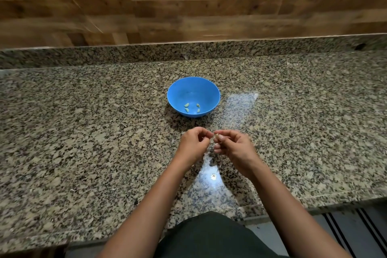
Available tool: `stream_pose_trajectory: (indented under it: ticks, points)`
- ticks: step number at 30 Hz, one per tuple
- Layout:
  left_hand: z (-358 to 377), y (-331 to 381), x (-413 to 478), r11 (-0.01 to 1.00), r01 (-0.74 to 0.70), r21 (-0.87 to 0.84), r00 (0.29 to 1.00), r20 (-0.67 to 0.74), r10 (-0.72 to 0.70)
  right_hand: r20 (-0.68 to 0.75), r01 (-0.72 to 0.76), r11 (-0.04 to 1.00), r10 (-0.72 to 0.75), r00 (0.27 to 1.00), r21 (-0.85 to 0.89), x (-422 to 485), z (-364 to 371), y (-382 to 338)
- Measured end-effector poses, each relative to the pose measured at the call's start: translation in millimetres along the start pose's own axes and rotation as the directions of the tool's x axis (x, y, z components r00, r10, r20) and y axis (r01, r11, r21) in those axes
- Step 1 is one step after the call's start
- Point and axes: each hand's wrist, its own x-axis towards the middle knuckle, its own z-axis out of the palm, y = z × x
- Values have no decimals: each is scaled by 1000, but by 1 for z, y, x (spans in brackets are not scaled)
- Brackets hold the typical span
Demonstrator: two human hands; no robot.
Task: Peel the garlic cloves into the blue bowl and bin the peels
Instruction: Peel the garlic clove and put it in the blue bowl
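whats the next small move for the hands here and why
Probably strip the skin off the clove. The right hand pinches it and the left hand pinches at its tip, just short of the bowl, and papery skin seems to cling to it. Peeled, it can join the four peeled cloves in there.

A speckled granite counter [83, 132] carries a blue bowl [178, 90] near its middle, beside scattered peel bits [213, 176].

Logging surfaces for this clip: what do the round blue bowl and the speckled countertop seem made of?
Round blue bowl: likely plastic, even matte colour, thin rim. Speckled countertop: polished granite or similar stone, mottled grain, glossy light reflections.
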Motion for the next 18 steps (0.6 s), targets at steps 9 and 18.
stream_pose_trajectory:
  ticks: [9,18]
  points:
    - [-1,0,-1,980,0,-198,1000,5,1,-7,20,999,-20,1000,-49,2,-1,-1]
    - [-3,2,-1,981,-20,-192,1000,12,23,1,5,1000,-5,1000,-20,1,-2,-3]
